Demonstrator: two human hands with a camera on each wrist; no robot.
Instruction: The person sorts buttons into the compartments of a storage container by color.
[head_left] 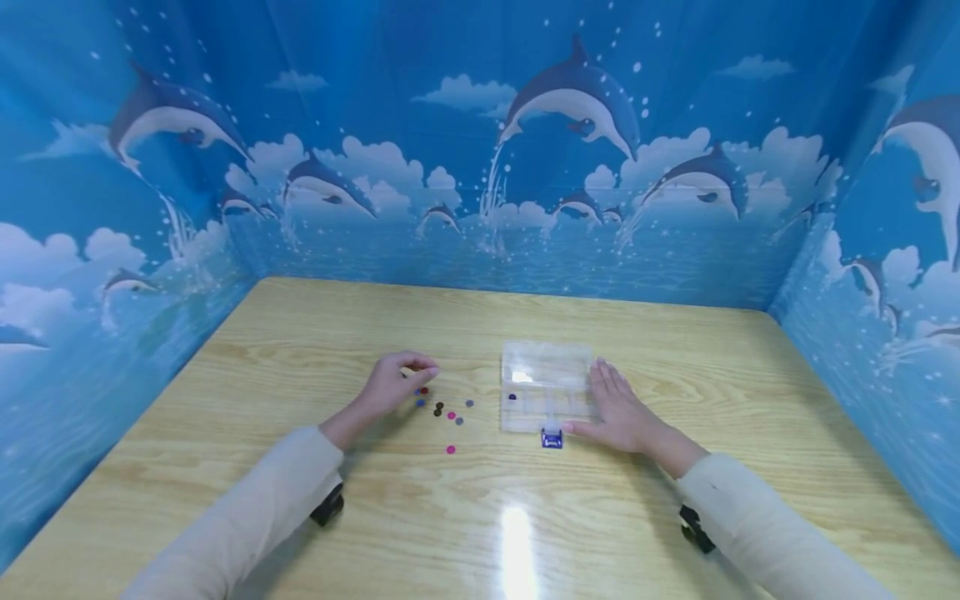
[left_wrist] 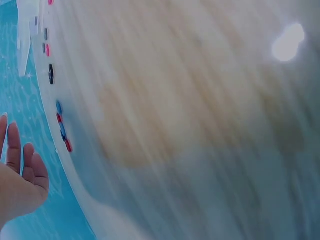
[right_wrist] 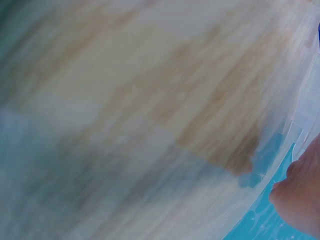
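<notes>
My left hand (head_left: 396,382) hovers over the far left end of a loose scatter of small round buttons, thumb and forefinger close together; nothing shows between them. In the left wrist view its fingers (left_wrist: 14,147) are loosely bent. Red, blue, black, grey and pink buttons lie on the table, among them a pink button (head_left: 451,449) closest to me. Right of them is a clear plastic compartment box (head_left: 517,423) with its lid (head_left: 547,364) laid back and a blue latch (head_left: 552,438) in front. One dark button (head_left: 512,397) sits inside, at the left. My right hand (head_left: 621,412), fingers straight, rests against the box's right side.
The wood-grain table (head_left: 420,517) spreads around the box and buttons. A blue curtain (head_left: 420,167) printed with dolphins stands along the back and both sides.
</notes>
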